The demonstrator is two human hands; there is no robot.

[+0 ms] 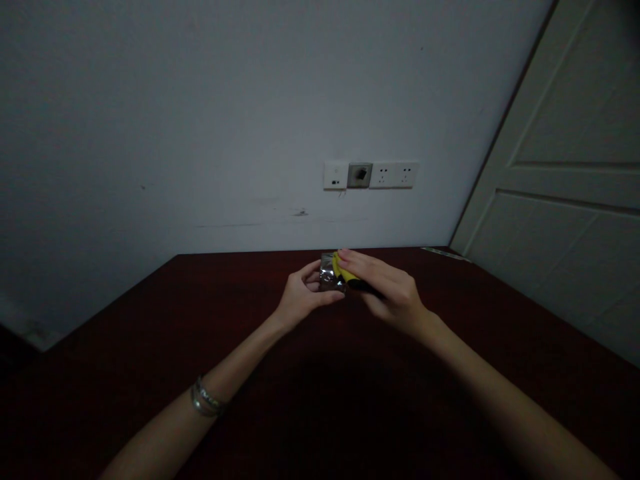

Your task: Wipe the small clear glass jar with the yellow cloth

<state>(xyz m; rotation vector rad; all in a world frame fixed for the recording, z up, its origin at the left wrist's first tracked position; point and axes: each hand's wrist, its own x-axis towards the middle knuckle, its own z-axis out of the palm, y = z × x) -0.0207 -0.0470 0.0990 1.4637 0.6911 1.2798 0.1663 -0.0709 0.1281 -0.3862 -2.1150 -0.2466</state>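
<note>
Both hands meet above the far middle of a dark red table (150, 347). My left hand (300, 297) is closed around a small silvery, shiny object (327, 273), held from the left. My right hand (387, 287) grips a yellow and black tool (350, 279), its yellow end pressed against the silvery object. The fingers of my right hand lie over the tool and hide most of it. Two thin bracelets (205, 399) sit on my left wrist.
A pale wall rises behind the table, with a row of sockets and a switch (370, 175). A light panelled door (565, 200) stands at the right. A thin flat strip (443, 252) lies at the table's far right corner.
</note>
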